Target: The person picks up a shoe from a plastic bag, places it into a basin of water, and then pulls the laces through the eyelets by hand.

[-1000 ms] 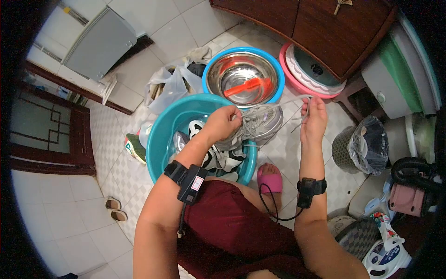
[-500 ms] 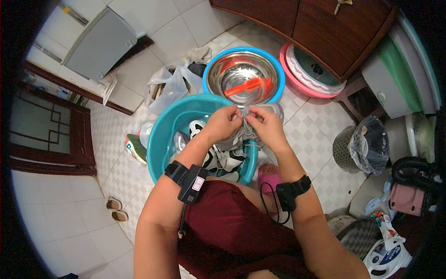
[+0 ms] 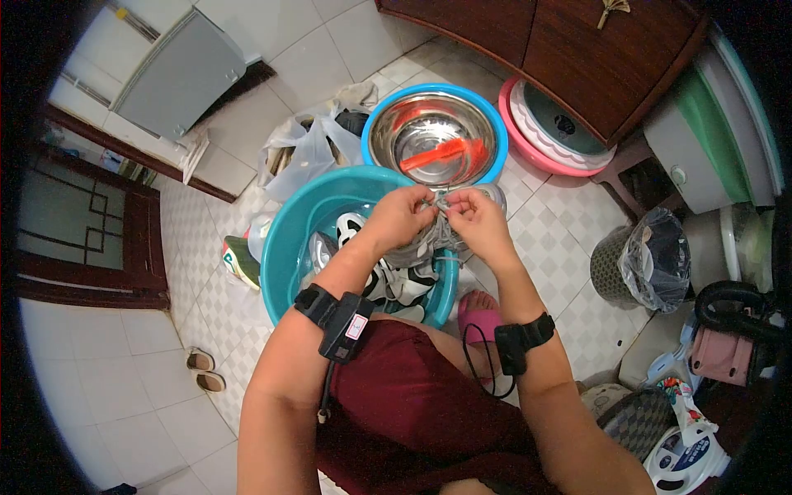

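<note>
Both hands pinch grey laces (image 3: 443, 203) above a grey shoe (image 3: 410, 254) at the right side of a teal basin (image 3: 280, 247). My left hand (image 3: 399, 218) has thumb and fingers closed on the laces from the left. Close beside it, my right hand (image 3: 480, 223) is closed on them from the right. The hands and laces partly cover the shoe. Black-and-white shoes (image 3: 412, 285) lie inside the basin, partly behind my left forearm.
Behind the basin stands a steel bowl (image 3: 388, 124) in a blue basin (image 3: 500, 140), with an orange brush (image 3: 437, 153) inside. A plastic bag (image 3: 301, 157) is at its left. Pink basin (image 3: 528, 157) and lined bin (image 3: 615, 268) stand right.
My right hand has turned slightly and its fingers are more curled at the laces. My left hand has hardly moved.
</note>
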### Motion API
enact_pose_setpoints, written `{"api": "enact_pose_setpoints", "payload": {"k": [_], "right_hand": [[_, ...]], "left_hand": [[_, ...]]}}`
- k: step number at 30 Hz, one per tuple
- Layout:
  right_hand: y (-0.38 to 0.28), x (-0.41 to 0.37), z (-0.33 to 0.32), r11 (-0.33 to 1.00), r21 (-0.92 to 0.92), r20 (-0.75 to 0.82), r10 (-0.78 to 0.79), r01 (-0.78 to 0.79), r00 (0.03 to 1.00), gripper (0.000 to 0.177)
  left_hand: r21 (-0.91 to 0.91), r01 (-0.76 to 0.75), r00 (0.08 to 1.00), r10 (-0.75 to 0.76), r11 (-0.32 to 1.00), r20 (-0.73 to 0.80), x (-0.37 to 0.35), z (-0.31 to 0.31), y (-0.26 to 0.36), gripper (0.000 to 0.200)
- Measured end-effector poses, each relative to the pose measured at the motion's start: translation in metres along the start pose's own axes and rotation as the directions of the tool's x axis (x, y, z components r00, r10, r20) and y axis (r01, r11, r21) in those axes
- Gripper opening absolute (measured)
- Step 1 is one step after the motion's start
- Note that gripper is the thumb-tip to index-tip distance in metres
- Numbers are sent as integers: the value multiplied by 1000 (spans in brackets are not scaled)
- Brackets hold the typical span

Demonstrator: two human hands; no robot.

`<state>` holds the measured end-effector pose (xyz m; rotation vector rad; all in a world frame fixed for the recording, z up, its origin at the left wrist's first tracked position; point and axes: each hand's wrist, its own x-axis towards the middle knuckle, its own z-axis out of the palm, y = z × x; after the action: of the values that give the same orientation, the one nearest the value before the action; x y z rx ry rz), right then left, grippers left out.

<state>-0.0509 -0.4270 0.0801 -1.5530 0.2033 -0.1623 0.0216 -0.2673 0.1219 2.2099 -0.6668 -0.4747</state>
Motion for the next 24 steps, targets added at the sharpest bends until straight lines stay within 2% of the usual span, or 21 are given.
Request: {"api": "enact_pose_setpoints", "payload": {"k": [3,6,9,12,15,18,21,24], "right_hand": [[1,0,-5,982,-174,11,75,-72,997,22],[2,1,-5,972,-229,-80,-68,49,994,19],[-6,-1,-3,946,-280,4,-168,162,986,23],[-9,-2,-3,936,-343,18,-85,86,996,23],[-9,-2,-3,938,-339,19,-71,73,997,19],[-16,-7,-12,932,-359,128,95,-44,987,19],[-11,-12,-15,934,-350,102,-34,68,994,18],[-3,-6,-16,955,-296,5,5,-3,1000,15]], "left_hand": [[-7,3,1000,-4,1000,-16,0,1,-2,21],[0,5,998,-5,1000,-59,1,2,-6,25],[-46,16,999,-18,999,-36,2,2,-7,24],[-33,32,999,-33,999,-19,1,0,0,24],[-40,36,999,-37,999,-30,0,-1,-3,24],[-27,43,998,-44,999,-47,1,0,-4,24],[8,64,997,-64,998,-46,2,-1,-3,23],[8,65,998,-65,998,-16,1,-1,4,22]]}}
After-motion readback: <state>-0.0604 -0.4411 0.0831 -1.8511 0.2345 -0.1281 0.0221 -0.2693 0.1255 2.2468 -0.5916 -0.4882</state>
